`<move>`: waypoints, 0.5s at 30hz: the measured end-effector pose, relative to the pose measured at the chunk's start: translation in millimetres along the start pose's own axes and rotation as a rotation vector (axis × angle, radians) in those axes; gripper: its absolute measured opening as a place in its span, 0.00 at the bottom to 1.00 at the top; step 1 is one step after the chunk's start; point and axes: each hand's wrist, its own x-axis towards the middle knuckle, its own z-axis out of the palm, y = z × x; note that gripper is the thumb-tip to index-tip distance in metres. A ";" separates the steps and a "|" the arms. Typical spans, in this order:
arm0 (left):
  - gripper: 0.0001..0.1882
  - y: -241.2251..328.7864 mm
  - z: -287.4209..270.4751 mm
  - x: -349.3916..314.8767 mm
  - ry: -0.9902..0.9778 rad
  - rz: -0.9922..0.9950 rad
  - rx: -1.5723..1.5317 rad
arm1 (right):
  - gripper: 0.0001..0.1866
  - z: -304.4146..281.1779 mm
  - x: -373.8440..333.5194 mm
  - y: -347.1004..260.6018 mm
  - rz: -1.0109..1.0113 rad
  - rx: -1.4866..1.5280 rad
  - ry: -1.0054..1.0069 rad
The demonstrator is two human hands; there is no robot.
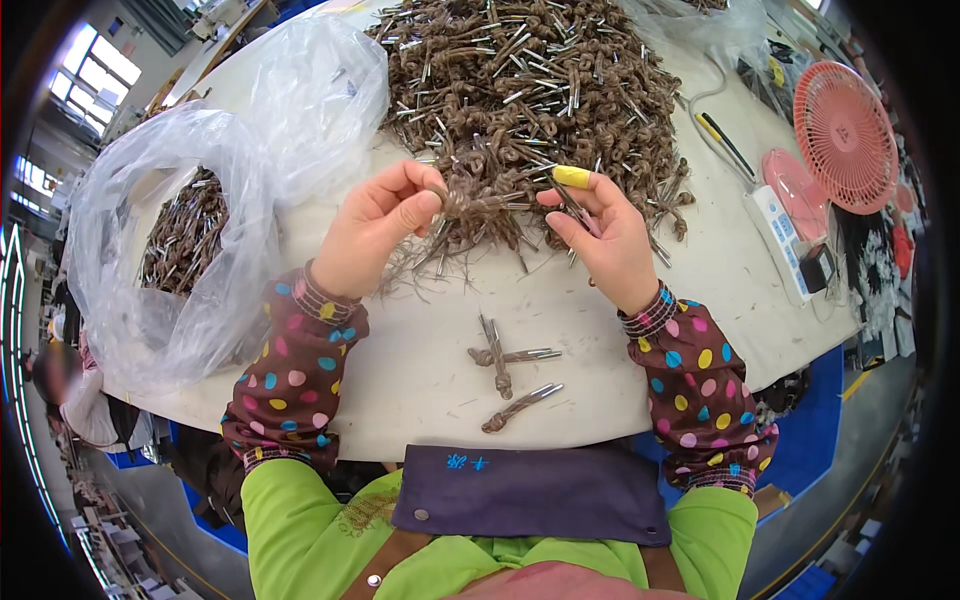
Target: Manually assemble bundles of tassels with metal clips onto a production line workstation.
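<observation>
Pinching what looks like a knotted brown cord (457, 204), the left hand (372, 232) is closed narrow above the counter (400, 350), just in front of the pile (530, 90) that spreads back toward the far edge. The right hand (612, 245), across from it and a little apart, is closed around a slim dark tool (577, 208) (snips, perhaps, though the grip hides most of it), and a band of yellow tape (571, 176) wraps one finger. Three more cords (520, 407) lie near the middle of the near edge, two crossed and one apart from them, each with a bunched knot (494, 424) at one end and shiny tips (545, 392) at the other. A single piece should be so light that its weight hardly counts; the knot looks soft and likely to give under a squeeze, while the tips seem stiff and smooth and could slip. The knot, or the stretch of cord just behind it, would be the surest place to hold; a pinch on the tips alone might let the piece swivel. Nothing looks brittle, but in the pile neighbours may snag, so a piece on the outside should lift more cleanly. By the left edge, a clear plastic bag (110, 250) holds more of them.
</observation>
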 end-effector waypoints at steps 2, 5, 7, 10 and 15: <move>0.06 -3.8 1.0 -0.7 -0.012 -0.050 -0.206 | 0.22 2.0 1.1 -3.2 -0.007 -0.009 0.002; 0.08 -4.3 -0.6 -3.1 -0.071 -0.130 -0.479 | 0.22 4.6 2.7 -7.6 -0.067 0.016 0.011; 0.08 -2.6 -0.2 -3.2 -0.100 -0.119 -0.612 | 0.20 3.7 5.1 -11.7 -0.121 -0.037 0.030; 0.09 -9.3 -1.1 -2.0 -0.049 -0.137 -0.726 | 0.17 -3.8 14.0 -13.2 -0.122 -0.208 0.009; 0.11 -14.1 -2.4 -2.3 -0.051 -0.165 -0.810 | 0.14 6.8 21.5 -32.7 -0.070 -0.564 -0.091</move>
